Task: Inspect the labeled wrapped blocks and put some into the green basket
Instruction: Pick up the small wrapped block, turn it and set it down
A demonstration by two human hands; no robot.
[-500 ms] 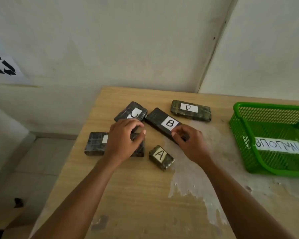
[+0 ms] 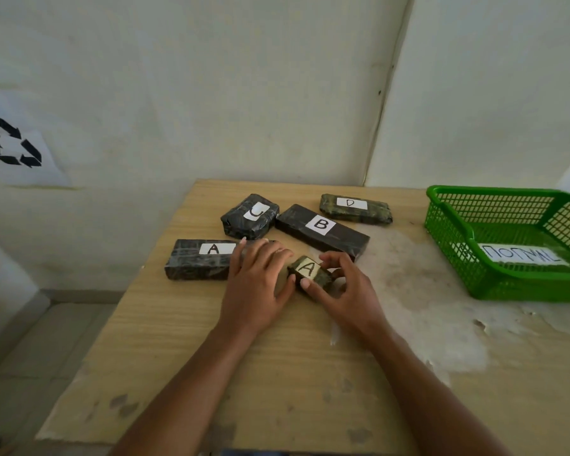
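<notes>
Five dark wrapped blocks with white letter labels lie on the wooden table (image 2: 277, 383). The small A block (image 2: 308, 269) sits between my two hands. My right hand (image 2: 351, 292) grips it from the right with thumb and fingers. My left hand (image 2: 255, 281) presses against its left end and hides the right end of the long A block (image 2: 196, 260). Behind are the C block (image 2: 249, 220), the long B block (image 2: 321, 232) and the D block (image 2: 356, 209). The green basket (image 2: 454, 255) stands at the right, holding only a paper label.
The table stands in a corner, with walls behind and to the right. Its left edge drops to a tiled floor. A paper recycling sign (image 2: 12, 143) hangs on the left wall. Peeled pale patches mark the tabletop near the basket.
My left hand has left the long A block, uncovering its label, and moved right to the small A block. My right hand came off the B block onto the small A block.
</notes>
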